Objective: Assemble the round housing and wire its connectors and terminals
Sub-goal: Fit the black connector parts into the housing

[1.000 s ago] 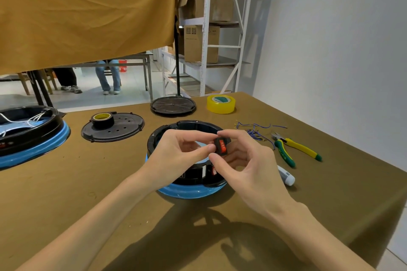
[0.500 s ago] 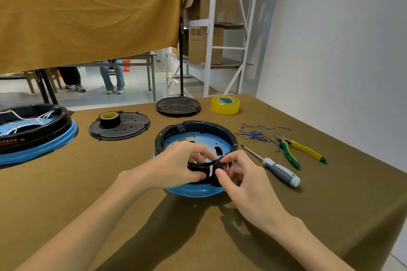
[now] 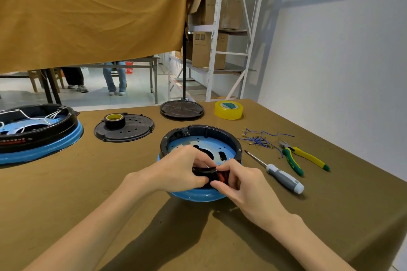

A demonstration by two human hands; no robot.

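The round housing (image 3: 201,136), a black ring sitting on a blue base, is resting on the brown table (image 3: 66,193) directly ahead of the person, its open top showing a light blue floor plate with dark cut-outs and small holes. Both hands are working at its near rim: the left hand (image 3: 178,170) is curling its fingers over the black wall and gripping it, while the right hand (image 3: 244,182) is pinching a small red switch (image 3: 221,177) against the wall's outer face. At the far left a second housing (image 3: 37,132) is holding loose white wires. A black perforated lid (image 3: 130,131) is carrying a dark tape roll (image 3: 114,120). Right of the housing are lying a screwdriver (image 3: 279,175), pliers (image 3: 299,157) and blue wire pieces (image 3: 259,138).
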